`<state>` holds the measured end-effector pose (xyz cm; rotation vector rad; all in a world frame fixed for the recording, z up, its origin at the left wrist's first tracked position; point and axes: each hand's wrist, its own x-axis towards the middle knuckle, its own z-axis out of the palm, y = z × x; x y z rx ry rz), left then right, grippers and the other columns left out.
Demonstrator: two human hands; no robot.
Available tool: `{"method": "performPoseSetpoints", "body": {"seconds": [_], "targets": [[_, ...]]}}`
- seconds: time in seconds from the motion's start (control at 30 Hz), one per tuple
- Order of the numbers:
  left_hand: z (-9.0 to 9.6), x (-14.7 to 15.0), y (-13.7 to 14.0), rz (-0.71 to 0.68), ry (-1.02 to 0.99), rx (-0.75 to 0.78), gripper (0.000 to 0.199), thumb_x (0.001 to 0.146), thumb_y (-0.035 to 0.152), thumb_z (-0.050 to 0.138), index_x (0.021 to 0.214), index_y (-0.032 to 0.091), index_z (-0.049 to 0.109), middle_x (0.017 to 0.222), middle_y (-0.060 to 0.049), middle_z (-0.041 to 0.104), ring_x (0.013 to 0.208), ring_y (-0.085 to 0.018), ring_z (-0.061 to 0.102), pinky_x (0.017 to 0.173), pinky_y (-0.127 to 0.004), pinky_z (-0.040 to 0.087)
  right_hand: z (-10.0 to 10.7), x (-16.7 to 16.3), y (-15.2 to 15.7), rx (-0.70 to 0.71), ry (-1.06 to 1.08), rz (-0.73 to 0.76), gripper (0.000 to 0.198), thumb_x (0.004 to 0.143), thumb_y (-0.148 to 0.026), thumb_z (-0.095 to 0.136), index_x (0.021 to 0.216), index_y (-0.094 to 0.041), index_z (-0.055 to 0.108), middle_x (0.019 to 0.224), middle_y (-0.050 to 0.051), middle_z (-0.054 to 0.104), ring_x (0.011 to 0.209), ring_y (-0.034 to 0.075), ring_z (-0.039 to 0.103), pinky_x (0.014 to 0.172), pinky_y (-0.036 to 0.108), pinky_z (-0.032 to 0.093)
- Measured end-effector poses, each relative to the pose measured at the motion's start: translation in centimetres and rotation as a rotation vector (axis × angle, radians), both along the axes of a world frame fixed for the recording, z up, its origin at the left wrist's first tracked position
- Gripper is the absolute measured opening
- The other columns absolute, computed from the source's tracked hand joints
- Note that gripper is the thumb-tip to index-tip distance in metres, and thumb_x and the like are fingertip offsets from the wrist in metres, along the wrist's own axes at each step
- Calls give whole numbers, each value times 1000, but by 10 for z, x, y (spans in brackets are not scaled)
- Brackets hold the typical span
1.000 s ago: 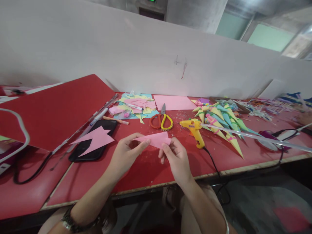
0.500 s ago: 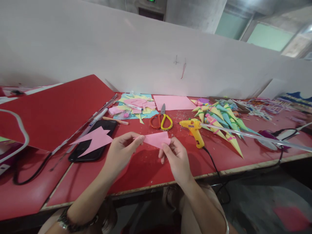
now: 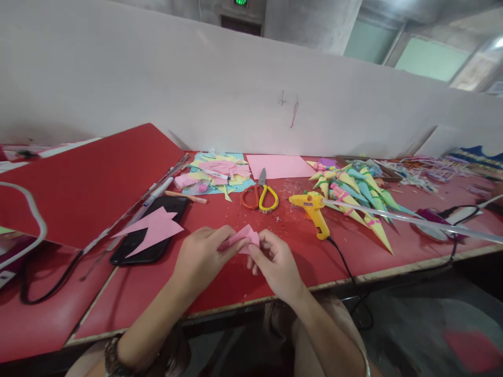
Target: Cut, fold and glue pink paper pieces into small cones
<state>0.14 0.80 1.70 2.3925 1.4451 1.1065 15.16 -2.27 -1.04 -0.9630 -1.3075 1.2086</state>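
Observation:
A small piece of pink paper [image 3: 248, 234] is curled between my two hands above the red table. My left hand [image 3: 206, 250] is closed on its left part, fingers and thumb pinching it. My right hand [image 3: 274, 257] grips the right edge between thumb and fingers. Part of the paper is hidden by my fingers. Beyond my hands lie scissors [image 3: 262, 180] with one red and one yellow handle. To the right, a yellow glue gun [image 3: 315, 212] rests on the table with a long clear glue stick in its back.
Pink paper cutouts [image 3: 155, 230] lie on a black phone [image 3: 165, 251] at left. Paper scraps [image 3: 220, 170] and a pink sheet [image 3: 281, 166] are at the back. Several paper cones [image 3: 379, 230] are heaped at right. A red board [image 3: 102, 183] leans at far left.
The pink paper was held out fairly flat and is now curled over. My hands have come closer together, the left one moving right. The tools on the table have stayed put.

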Motion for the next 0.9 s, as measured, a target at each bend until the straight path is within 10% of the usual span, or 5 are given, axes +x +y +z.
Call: {"method": "performPoseSetpoints", "body": {"seconds": [0.9], "targets": [[10,-2,1,-176,-76,-400,43,77,39,50,42,19,38,34,7,38,35,-7,33,41,-18,26,5,11,3,73,-86,-145,35,87,-43,40,62,-20,45,43,-4,52,37,8,47,40,19,38]]}}
